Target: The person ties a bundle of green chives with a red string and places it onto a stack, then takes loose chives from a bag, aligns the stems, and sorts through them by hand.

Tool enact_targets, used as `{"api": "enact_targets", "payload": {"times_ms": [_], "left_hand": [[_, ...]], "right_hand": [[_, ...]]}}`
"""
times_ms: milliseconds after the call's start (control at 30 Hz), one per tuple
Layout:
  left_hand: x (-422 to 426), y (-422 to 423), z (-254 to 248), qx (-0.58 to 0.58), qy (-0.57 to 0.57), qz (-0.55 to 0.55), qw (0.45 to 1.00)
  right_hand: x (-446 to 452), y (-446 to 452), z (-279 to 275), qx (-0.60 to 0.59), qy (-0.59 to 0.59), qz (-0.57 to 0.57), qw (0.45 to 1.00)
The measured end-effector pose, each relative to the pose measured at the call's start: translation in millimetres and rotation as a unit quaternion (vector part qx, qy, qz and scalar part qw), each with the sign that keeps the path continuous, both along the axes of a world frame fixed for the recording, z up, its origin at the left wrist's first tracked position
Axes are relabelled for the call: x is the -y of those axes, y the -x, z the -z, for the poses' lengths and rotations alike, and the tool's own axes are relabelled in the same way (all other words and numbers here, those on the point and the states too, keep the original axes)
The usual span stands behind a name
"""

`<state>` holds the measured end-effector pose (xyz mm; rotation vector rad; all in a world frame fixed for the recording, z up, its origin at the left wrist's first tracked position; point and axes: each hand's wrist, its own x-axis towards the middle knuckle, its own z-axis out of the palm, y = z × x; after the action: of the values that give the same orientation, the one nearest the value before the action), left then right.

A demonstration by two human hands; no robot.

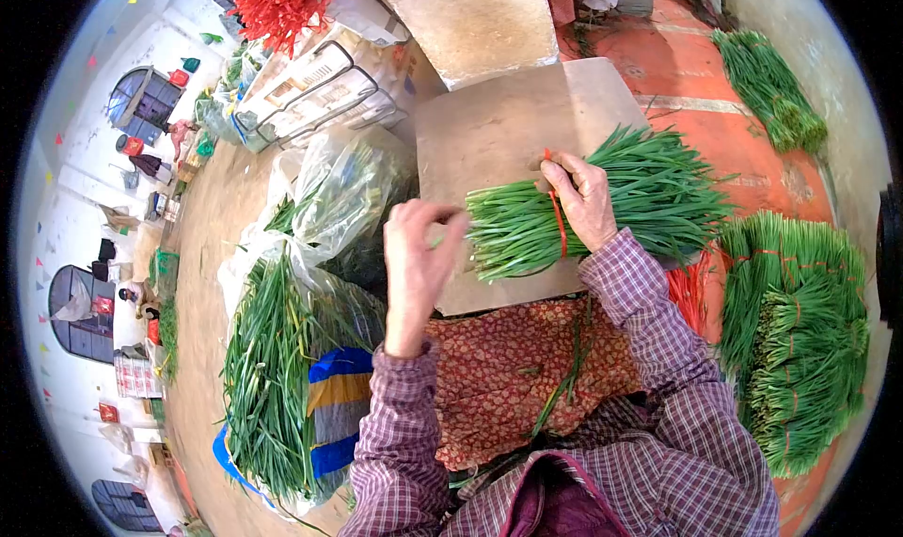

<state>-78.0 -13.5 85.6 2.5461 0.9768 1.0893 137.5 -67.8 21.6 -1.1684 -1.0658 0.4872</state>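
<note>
A bunch of green chives (649, 189) lies across a flat board (499, 114) in front of me, pale cut ends to the left and leaves to the right. A red tie (561, 225) circles it near the cut ends. My right hand (583, 198) rests on top of the bunch, thumb and finger pinching the tie's upper end. Off the cut ends, to their left, hovers my left hand (419, 255). Its fingers are smeared by motion, and a small greenish bit shows by them.
Tied chive bunches (800, 349) are stacked at right, another bunch (771, 90) farther back. Loose red ties (691, 292) lie by my right arm; more red ties (282, 6) are at upper left. Loose chives (268, 377) fill a plastic bag (343, 194) at left. Patterned cloth (508, 368) covers my lap.
</note>
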Motion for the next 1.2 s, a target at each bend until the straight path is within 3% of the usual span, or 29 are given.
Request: {"api": "enact_targets", "payload": {"times_ms": [133, 200, 333, 367, 400, 433, 500, 667, 700, 767, 833, 867, 900, 967, 1033, 1167, 1200], "left_hand": [[10.5, -28.8, 7.4, -0.111, -0.053, -0.017, 0.992], [11.0, -32.7, 12.7, -0.075, 0.012, -0.028, 0.997], [2.8, -30.2, 38.3, -0.020, 0.018, -0.051, 0.998], [1.3, -29.2, 45.7, 0.096, 0.156, -0.047, 0.982], [0.7, -28.4, 49.5, 0.210, 0.289, -0.042, 0.933], [0.0, -26.7, 52.9, 0.213, 0.289, -0.044, 0.932], [-2.9, -21.6, 58.9, 0.421, 0.468, 0.030, 0.777], [-24.4, 6.5, 83.7, 0.547, 0.533, 0.090, 0.639], [-37.3, 26.6, 89.0, 0.540, 0.529, 0.136, 0.641], [-43.9, 52.0, 79.3, 0.538, 0.458, 0.048, 0.706], [-37.5, 65.5, 55.6, 0.419, 0.356, -0.090, 0.830], [-32.1, 68.9, 45.4, 0.364, 0.351, -0.112, 0.855], [-23.6, 66.8, 36.6, 0.370, 0.353, -0.116, 0.852], [-6.5, 52.7, 28.3, 0.250, 0.299, -0.014, 0.921], [5.2, 33.2, 39.0, 0.126, 0.155, 0.024, 0.979], [15.1, -28.7, 57.1, 0.019, 0.027, 0.033, 0.999], [11.9, -37.1, 56.7, 0.061, -0.018, 0.013, 0.998]], "right_hand": [[0.3, -1.4, 1.7, 0.019, 0.010, -0.001, 1.000], [0.1, -1.0, -0.2, 0.021, 0.006, 0.000, 1.000], [-0.1, 0.2, -0.7, 0.016, 0.027, 0.004, 1.000], [-0.4, -0.2, -0.5, 0.022, 0.028, 0.005, 0.999], [-0.9, -0.1, 0.1, 0.024, 0.029, 0.004, 0.999], [-1.8, 0.0, 1.1, 0.017, 0.023, 0.010, 1.000], [-4.6, 0.1, 2.7, 0.015, 0.015, 0.010, 1.000], [-6.4, 0.4, 6.6, 0.022, 0.014, 0.027, 0.999], [-6.3, 0.5, 6.1, 0.021, 0.009, 0.040, 0.999], [-5.8, -2.5, 6.0, 0.031, 0.020, 0.024, 0.999], [-7.8, -3.0, 4.6, 0.026, 0.037, 0.023, 0.999], [-6.6, -1.8, 1.2, 0.013, 0.041, 0.018, 0.999], [-7.4, -1.2, 2.1, 0.018, 0.044, 0.013, 0.999], [-10.1, -3.4, 4.6, 0.022, 0.041, 0.013, 0.999], [-9.1, -5.9, -0.3, 0.047, 0.059, 0.008, 0.997], [-13.2, -9.2, -5.2, 0.085, 0.074, -0.003, 0.994], [-10.7, -7.6, -12.0, 0.133, 0.090, -0.009, 0.987]]}}
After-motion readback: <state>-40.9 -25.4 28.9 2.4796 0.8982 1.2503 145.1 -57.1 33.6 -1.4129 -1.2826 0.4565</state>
